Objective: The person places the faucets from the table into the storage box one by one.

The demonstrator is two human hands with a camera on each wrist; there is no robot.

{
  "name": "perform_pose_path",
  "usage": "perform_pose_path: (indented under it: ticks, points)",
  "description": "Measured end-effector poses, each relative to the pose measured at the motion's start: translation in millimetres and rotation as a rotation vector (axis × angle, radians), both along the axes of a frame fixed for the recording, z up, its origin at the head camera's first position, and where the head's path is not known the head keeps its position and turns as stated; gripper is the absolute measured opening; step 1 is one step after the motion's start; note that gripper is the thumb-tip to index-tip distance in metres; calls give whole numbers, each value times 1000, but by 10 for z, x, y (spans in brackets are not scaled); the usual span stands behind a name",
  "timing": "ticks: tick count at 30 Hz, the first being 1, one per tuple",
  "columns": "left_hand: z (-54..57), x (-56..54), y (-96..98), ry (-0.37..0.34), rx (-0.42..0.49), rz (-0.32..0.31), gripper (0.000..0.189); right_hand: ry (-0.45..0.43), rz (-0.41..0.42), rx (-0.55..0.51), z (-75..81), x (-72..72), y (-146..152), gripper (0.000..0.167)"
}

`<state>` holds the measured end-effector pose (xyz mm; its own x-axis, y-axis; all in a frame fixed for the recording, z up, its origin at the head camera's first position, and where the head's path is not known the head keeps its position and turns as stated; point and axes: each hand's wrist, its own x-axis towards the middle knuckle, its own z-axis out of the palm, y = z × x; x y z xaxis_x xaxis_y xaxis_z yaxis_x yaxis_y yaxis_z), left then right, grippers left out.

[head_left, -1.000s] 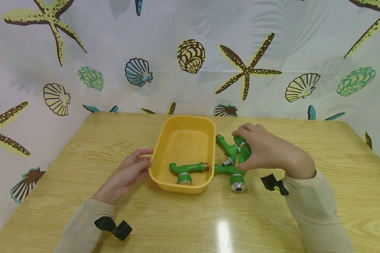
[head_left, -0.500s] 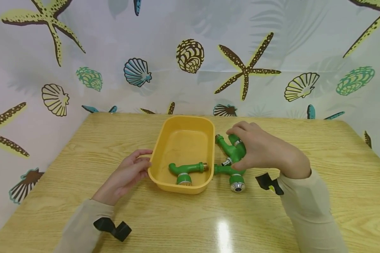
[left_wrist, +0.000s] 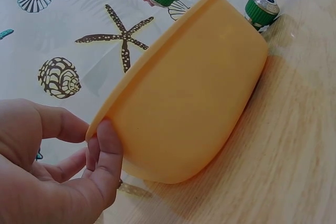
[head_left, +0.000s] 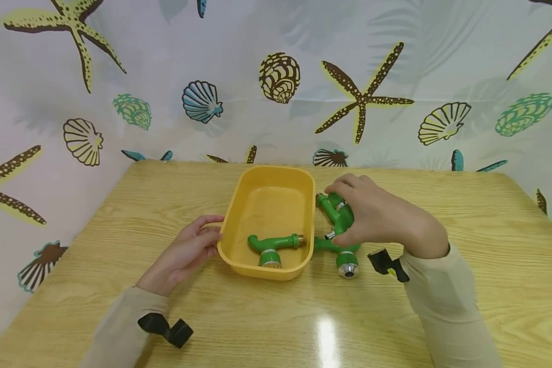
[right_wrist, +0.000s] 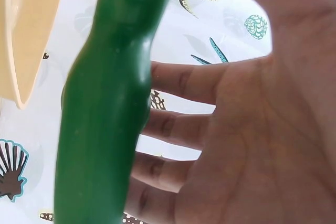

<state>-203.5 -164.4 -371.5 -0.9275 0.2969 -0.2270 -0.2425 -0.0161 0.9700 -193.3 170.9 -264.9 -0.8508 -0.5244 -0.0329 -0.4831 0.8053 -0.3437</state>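
My left hand (head_left: 186, 253) pinches the left rim of a yellow plastic tub (head_left: 276, 209); the left wrist view shows thumb and fingers at the edge of the tub (left_wrist: 184, 98). Inside the tub lies a green tap (head_left: 276, 244) with a brass threaded end. To the right of the tub, my right hand (head_left: 384, 217) holds another green tap (right_wrist: 105, 114) above the tabletop, its fingers on the far side of the tap in the right wrist view. Two more green taps, a rear tap (head_left: 326, 207) and a front tap (head_left: 347, 258), lie beneath, partly hidden.
The tub stands on a wood-grain table (head_left: 257, 322). Behind the table hangs a white curtain (head_left: 239, 46) printed with shells and starfish. The two taps on the table are close to the tub's right wall.
My right hand has shifted a little to the left, nearer the tub, with the tap in its grip. The left hand and the tub have stayed in place.
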Motion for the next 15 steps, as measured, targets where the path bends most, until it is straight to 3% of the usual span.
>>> perform_pose_path:
  ticks: [15]
  points:
    - [22, -10, -7, -11, -19, 3, 44, 9, 11, 10, -15, -24, -90, 71]
